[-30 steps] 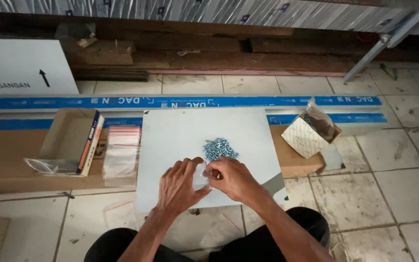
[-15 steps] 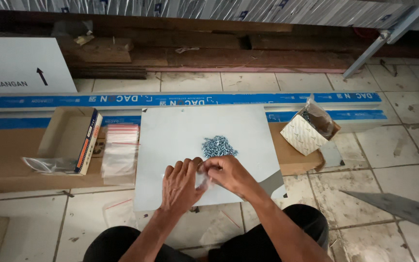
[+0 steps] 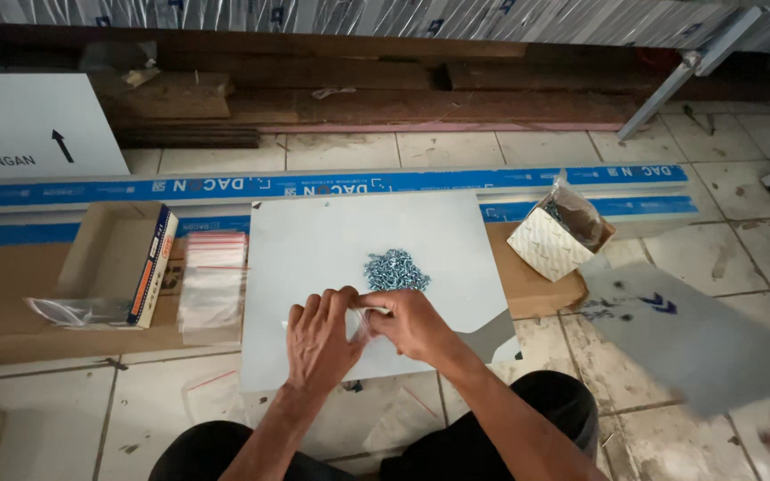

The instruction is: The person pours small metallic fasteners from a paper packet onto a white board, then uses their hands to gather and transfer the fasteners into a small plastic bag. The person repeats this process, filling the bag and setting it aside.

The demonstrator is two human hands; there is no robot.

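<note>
While a blurred grey sheet [image 3: 697, 343] has swung in at right, both hands (left hand [image 3: 321, 343], right hand [image 3: 412, 322]) stay pinched on a small clear plastic bag [image 3: 358, 322] just below the pile of silvery screws [image 3: 396, 269].

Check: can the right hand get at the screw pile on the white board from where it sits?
Probably yes. The right hand sits on the white board just below the screw pile, with only bare board between them. It is pinching a small clear bag with the left hand, though.
</note>
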